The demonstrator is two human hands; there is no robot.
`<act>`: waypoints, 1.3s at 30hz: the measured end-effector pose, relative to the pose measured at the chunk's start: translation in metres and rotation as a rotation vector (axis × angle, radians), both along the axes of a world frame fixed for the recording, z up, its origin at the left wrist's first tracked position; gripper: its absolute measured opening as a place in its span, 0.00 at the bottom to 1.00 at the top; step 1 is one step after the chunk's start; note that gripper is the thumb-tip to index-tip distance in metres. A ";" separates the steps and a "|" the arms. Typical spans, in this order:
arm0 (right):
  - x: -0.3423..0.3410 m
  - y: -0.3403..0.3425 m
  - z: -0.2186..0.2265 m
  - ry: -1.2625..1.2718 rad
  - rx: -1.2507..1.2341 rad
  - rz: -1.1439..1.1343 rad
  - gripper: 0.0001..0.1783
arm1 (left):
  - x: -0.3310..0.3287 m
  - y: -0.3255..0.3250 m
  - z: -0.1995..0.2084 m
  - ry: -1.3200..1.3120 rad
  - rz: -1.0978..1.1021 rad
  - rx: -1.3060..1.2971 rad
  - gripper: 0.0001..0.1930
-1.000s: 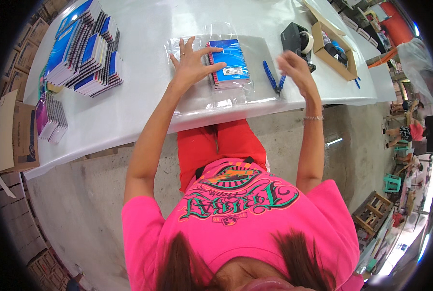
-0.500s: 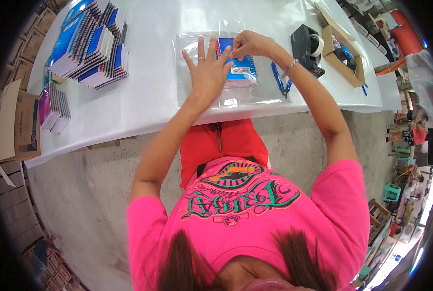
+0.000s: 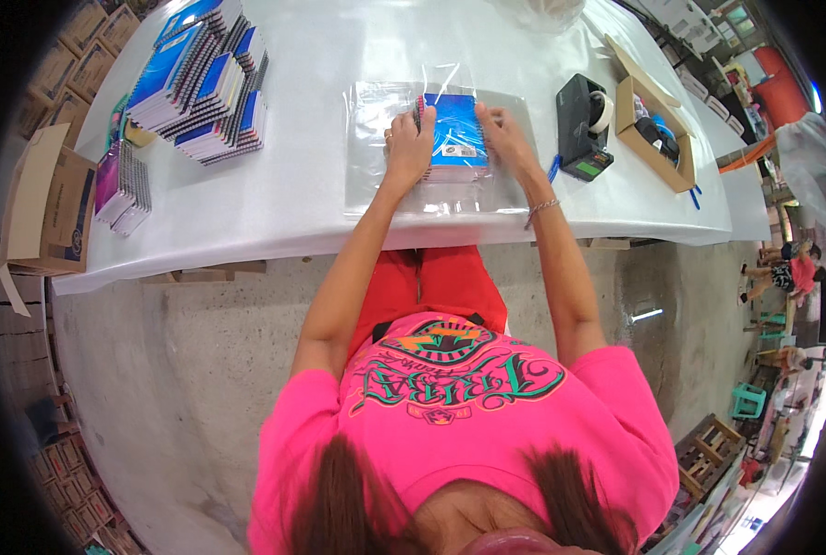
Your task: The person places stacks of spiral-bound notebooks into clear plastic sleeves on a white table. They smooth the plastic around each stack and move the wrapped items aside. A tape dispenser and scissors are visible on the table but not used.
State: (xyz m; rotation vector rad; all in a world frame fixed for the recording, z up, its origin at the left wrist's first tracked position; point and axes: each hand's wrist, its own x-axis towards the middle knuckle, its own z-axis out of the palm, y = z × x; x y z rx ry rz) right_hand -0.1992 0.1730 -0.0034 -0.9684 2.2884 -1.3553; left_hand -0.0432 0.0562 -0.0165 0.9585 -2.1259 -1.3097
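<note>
A small stack of blue spiral notebooks lies on a sheet of clear plastic film at the front of the table. Loose film rises in wrinkles past the stack's far edge. My left hand curls against the spiral side, its thumb along the cover's edge. Opposite it, my right hand grips the right edge with bent fingers. Between them the two hands hold the stack, and the fingertips underneath are hidden. Beside my right wrist a bit of a blue-handled tool shows.
A black tape dispenser and an open cardboard box of small items stand to the right. At the left are piled blue notebooks, smaller purple notebooks and an open carton. Crumpled clear plastic lies at the far edge.
My left hand, spread flat on the film before, now curls against the stack's left side. My right hand has gone from pinching above the cover to its right edge. The view has shifted slightly.
</note>
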 end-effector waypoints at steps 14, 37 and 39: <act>0.070 0.035 0.062 -0.187 -0.586 0.509 0.50 | 0.052 0.044 0.072 0.757 -0.292 0.154 0.43; 0.060 0.031 0.035 0.176 -0.550 0.372 0.20 | 0.055 0.017 0.063 0.484 -0.048 -0.673 0.17; 0.056 0.027 0.035 0.201 -0.539 0.367 0.19 | 0.056 0.013 0.073 0.464 -0.134 -0.661 0.15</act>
